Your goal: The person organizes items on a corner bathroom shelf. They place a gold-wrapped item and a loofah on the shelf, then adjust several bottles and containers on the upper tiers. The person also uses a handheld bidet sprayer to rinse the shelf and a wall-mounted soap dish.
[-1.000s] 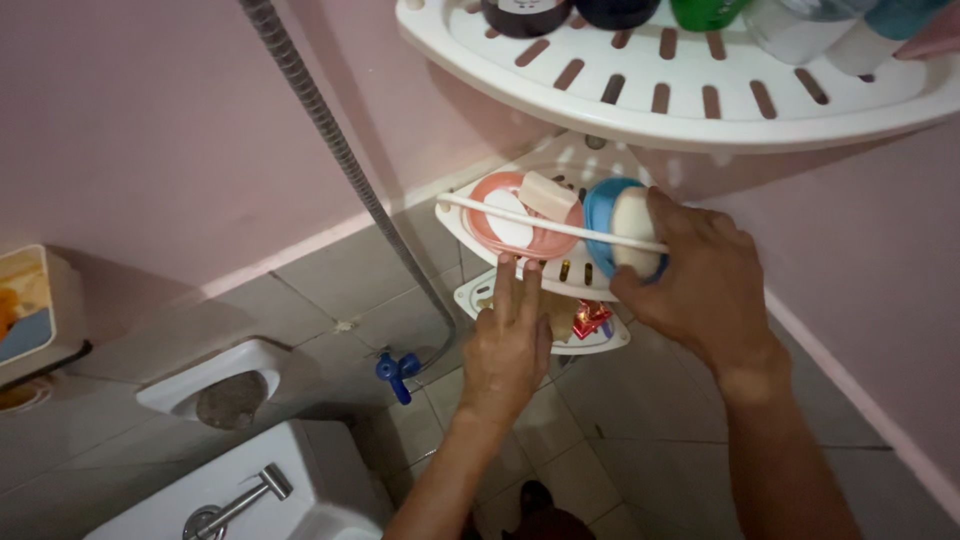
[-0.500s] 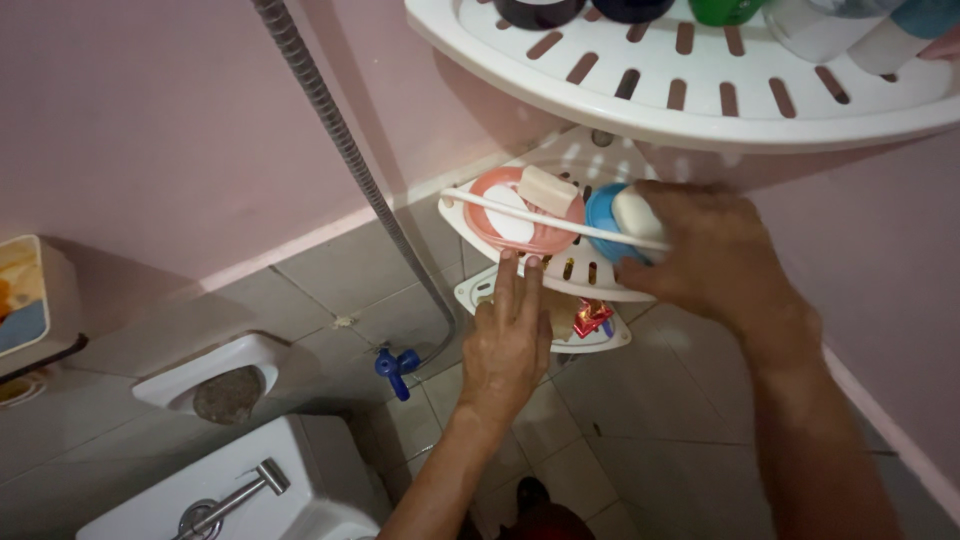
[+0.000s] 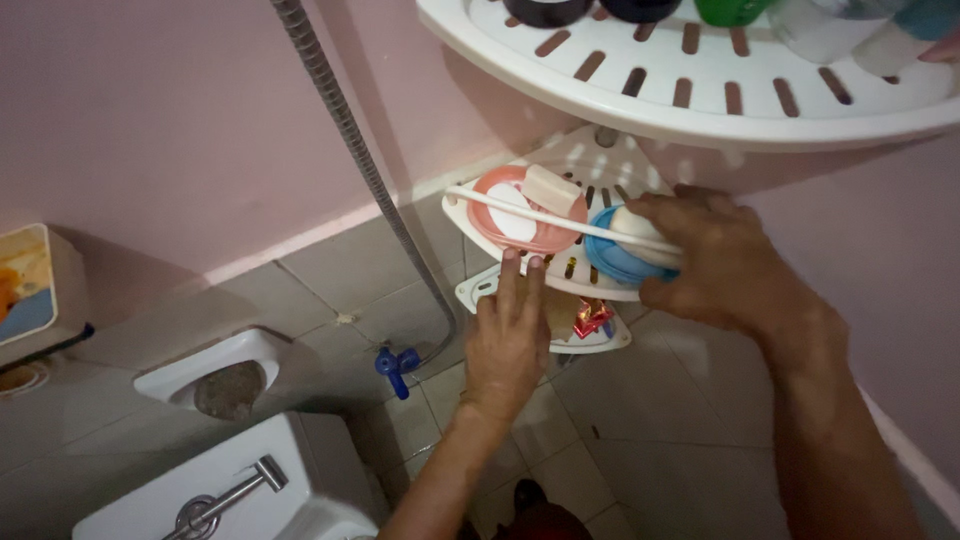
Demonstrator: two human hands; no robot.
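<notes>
My right hand [image 3: 722, 258] grips a blue soap dish [image 3: 618, 260] with a white bar of soap [image 3: 636, 225] in it, on the middle white corner shelf [image 3: 560, 280]. My left hand [image 3: 507, 335] has its fingers straight, the tips pressed against that shelf's front edge. Beside the blue dish lies a pink soap dish [image 3: 512, 210] with a pale soap bar [image 3: 551, 190] leaning on its rim. A thin white rail [image 3: 560, 222] runs across the front of both dishes.
A top shelf [image 3: 700, 95] with several bottles hangs overhead. Below is a lower shelf [image 3: 580, 340] with a red item [image 3: 590, 318]. A metal shower hose [image 3: 350, 140] runs down to a blue tap [image 3: 395, 368]. Toilet cistern [image 3: 230, 480] at lower left; grey floor tiles.
My right hand has shifted the blue dish down and to the right on the shelf, now covering more of it. My left hand has stayed against the shelf edge.
</notes>
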